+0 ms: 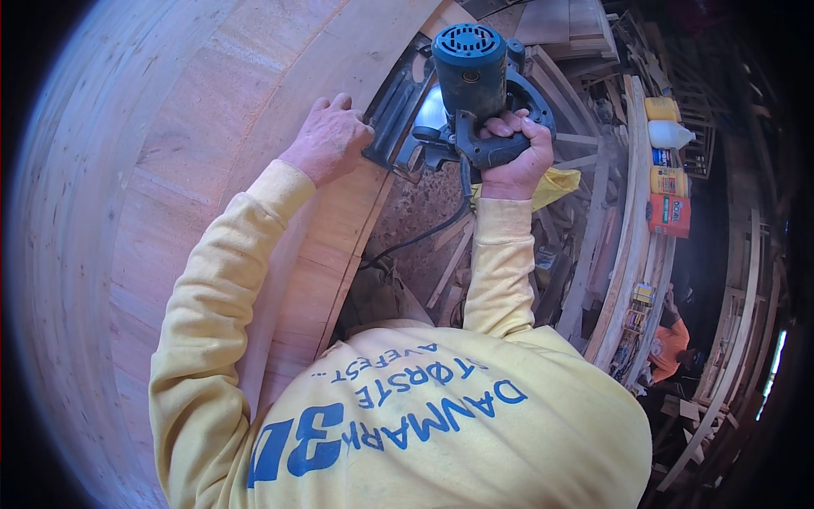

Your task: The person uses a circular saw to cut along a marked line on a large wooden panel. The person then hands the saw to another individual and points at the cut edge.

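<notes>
My right hand (516, 153) is closed round the rear handle of a circular saw (471, 85) with a teal motor housing. The saw's dark base plate (395, 109) lies over the edge of a wooden surface (326, 271). To the left of that plate, my left hand (329, 140) presses down with bent fingers on a pale wooden strip (275, 314), its fingertips close to the plate. The undersides of those fingers are hidden. A black power cord (420, 241) runs from the saw handle down toward my body.
Broad joined planks (178, 212) fill the left side, with sawdust on them. Wood offcuts (454, 259) litter the ground at right. Bottles and cartons (668, 182) line a long timber beam (626, 212). Beyond it, a person in an orange top (668, 346) is low down.
</notes>
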The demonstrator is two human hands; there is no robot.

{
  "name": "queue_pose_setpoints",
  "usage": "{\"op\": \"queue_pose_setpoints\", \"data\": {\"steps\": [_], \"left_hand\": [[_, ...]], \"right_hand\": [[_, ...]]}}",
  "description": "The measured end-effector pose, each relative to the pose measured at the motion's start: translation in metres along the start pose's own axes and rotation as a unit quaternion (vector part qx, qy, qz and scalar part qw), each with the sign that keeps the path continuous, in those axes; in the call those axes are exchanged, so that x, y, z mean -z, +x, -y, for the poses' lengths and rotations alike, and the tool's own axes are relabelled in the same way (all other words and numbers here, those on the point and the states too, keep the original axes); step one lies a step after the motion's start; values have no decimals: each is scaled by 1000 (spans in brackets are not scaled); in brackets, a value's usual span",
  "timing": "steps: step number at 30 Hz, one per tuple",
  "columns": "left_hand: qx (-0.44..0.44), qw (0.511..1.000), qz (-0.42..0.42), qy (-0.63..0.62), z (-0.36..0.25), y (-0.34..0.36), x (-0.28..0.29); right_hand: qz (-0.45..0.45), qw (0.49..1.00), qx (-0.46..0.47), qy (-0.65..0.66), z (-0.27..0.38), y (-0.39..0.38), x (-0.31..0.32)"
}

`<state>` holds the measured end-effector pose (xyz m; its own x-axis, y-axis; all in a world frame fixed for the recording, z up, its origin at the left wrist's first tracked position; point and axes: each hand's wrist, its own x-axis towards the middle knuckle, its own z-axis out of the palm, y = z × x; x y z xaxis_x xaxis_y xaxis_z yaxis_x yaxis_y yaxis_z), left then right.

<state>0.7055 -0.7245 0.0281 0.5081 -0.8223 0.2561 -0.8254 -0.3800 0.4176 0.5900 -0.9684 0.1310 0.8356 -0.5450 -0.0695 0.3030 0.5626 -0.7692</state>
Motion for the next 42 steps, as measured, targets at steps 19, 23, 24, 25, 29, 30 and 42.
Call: {"op": "queue_pose_setpoints", "data": {"steps": [19, 23, 24, 25, 29, 30, 42], "left_hand": [[0, 1000, 2, -12, 8, 18, -3], [-9, 1000, -23, -4, 9, 20, -6], [-1, 1000, -24, -11, 8, 19, -6], [5, 1000, -12, -12, 7, 18, -6], [15, 1000, -14, -16, 8, 22, -4], [9, 1000, -12, -15, 7, 22, -4], [6, 999, -28, -34, 15, 33, -10]], "right_hand": [[9, 1000, -4, -11, 7, 21, 2], [23, 1000, -19, 1, 8, 23, 3], [25, 999, -24, 5, 9, 23, 4], [18, 999, -37, 8, 7, 21, 5], [9, 1000, -25, 1, 8, 25, 4], [13, 1000, -27, 7, 8, 25, 3], [8, 1000, -13, -14, 12, 39, 1]]}}
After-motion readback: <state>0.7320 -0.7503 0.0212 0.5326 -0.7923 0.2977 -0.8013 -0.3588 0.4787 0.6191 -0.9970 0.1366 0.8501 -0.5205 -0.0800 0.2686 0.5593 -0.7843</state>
